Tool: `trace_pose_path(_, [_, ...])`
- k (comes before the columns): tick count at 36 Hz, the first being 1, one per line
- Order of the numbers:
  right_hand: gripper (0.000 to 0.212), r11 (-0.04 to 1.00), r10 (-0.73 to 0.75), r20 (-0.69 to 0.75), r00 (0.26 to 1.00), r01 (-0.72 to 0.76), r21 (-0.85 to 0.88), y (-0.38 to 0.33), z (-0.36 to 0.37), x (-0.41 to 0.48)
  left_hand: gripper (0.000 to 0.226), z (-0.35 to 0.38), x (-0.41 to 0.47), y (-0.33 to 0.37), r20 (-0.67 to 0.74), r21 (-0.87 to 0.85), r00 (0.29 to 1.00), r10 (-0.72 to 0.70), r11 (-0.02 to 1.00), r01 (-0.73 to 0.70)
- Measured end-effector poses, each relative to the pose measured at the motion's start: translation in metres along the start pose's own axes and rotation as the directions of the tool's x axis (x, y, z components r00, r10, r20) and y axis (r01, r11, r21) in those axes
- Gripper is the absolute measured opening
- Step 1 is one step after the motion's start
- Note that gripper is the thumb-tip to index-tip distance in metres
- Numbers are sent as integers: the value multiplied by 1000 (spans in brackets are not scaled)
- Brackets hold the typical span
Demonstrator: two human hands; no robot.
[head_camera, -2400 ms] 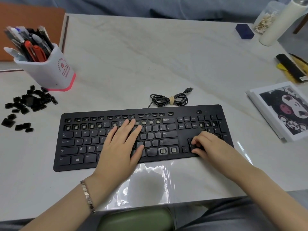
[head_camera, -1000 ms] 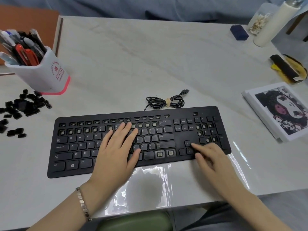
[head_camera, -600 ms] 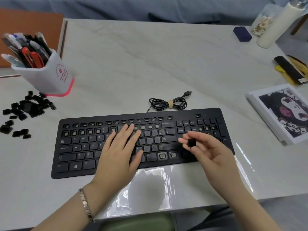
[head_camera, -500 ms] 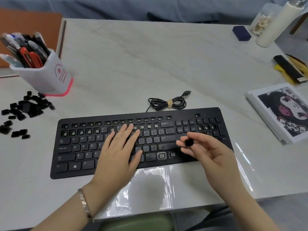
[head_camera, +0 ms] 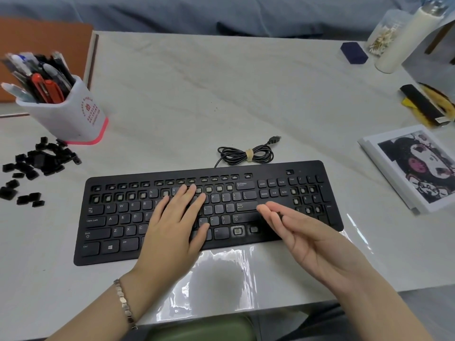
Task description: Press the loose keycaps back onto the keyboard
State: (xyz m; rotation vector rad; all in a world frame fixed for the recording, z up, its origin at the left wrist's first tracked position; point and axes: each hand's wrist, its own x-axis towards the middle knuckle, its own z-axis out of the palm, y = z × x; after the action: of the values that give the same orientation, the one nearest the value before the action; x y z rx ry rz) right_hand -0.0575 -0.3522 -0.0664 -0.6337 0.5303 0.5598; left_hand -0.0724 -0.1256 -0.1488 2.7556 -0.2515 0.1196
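Pale marbled table (head_camera: 197, 94), head view. Keyboard (head_camera: 270, 168) near the front edge, long axis left to right and roughly parallel to that edge, coiled cable (head_camera: 246, 155) on its far side. Bare sockets show along its two far rows. Loose keycaps (head_camera: 39, 166) heaped by the left edge, beside a pen cup (head_camera: 66, 119). Left hand (head_camera: 177, 225) lies flat on the middle keys, fingers straight. Right hand (head_camera: 310, 242) raised edge-on over the keyboard's right part, fingers nearly straight; whether it pinches anything, cannot tell.
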Motion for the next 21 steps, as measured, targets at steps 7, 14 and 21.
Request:
trace_pose_path(7, [32, 986, -69, -76, 995, 57, -156, 3, 10, -7, 53, 0, 0, -1, 0, -3, 1000, 5, 1000, -5])
trace_pose_path(14, [20, 975, -134, -157, 978, 102, -199, 7, 16, -5, 53, 0, 0, 0, 1, -2, 1000, 2, 1000, -2])
trace_pose_path(21, [19, 976, -150, -167, 974, 119, -182, 7, 16, -6, 53, -1, 0, 0, -5, -4, 1000, 6, 1000, -6])
